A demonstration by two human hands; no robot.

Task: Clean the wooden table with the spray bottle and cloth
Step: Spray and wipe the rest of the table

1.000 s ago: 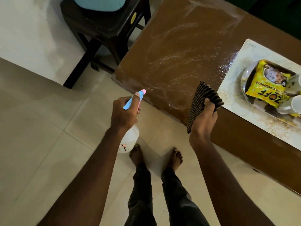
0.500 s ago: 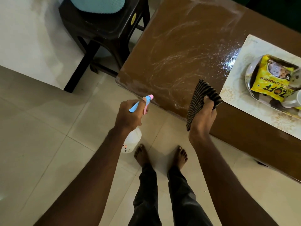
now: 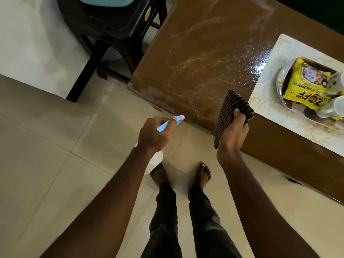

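Note:
The brown wooden table (image 3: 201, 58) fills the upper middle, its top streaked with white smears and wet droplets near the mat. My left hand (image 3: 154, 135) grips a spray bottle (image 3: 170, 122) with a blue and pink head, its nozzle aimed at the table's near edge; the white body hangs below my wrist, mostly hidden. My right hand (image 3: 232, 133) holds a dark striped cloth (image 3: 230, 110) folded, just above the table's front edge.
A pale patterned mat (image 3: 264, 101) lies on the table's right part, bearing a tray (image 3: 281, 79) with a yellow snack packet (image 3: 305, 84) and white cups (image 3: 335, 107). A dark stool (image 3: 111, 28) stands left of the table. My bare feet are on the tiled floor.
Both hands have shifted slightly relative to the table as the view moved closer; the spray head now sits nearer the table's front edge. The cloth stays gripped in my right hand.

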